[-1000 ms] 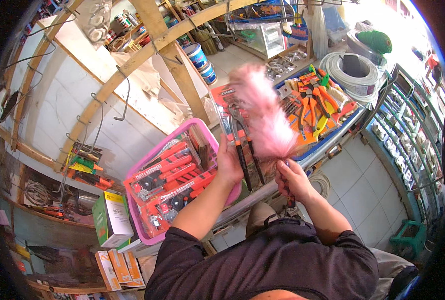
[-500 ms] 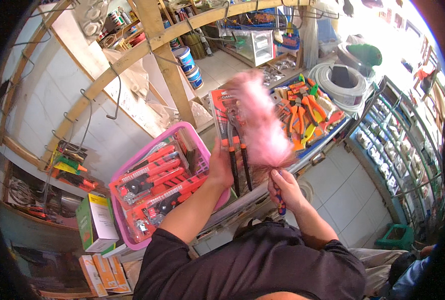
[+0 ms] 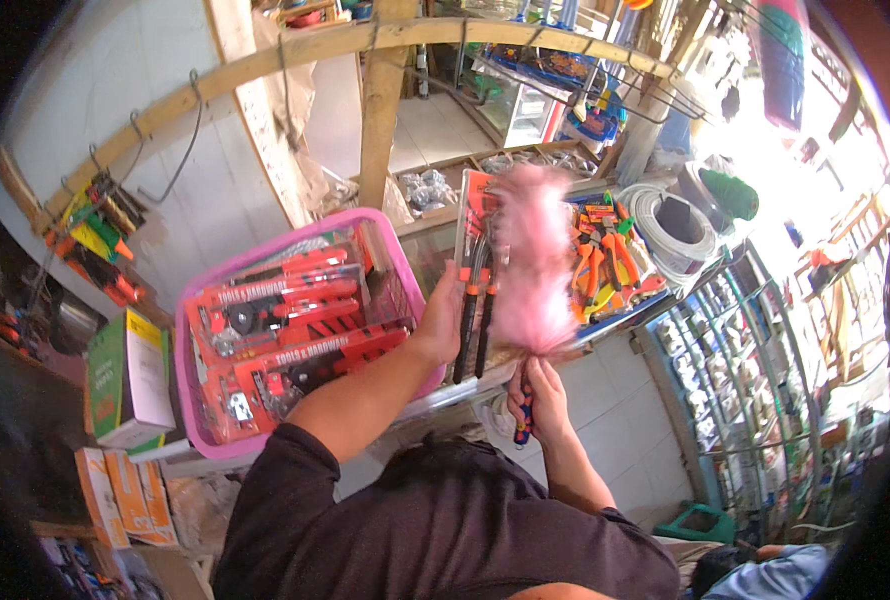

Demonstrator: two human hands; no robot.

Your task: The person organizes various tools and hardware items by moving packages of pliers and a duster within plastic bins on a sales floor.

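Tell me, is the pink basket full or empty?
Full: the pink basket holds stacked orange packaged tools nearly up to its rim.

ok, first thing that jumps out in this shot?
The fluffy pink duster at centre, blurred, its handle gripped by the right hand. Beside it the left hand holds up a carded pack of pliers. To the left sits a pink basket full of orange tool packs.

Left hand (image 3: 443,322) is reached out far with the arm stretched and fingers curled, right hand (image 3: 537,400) sits nearer in a closed fist.
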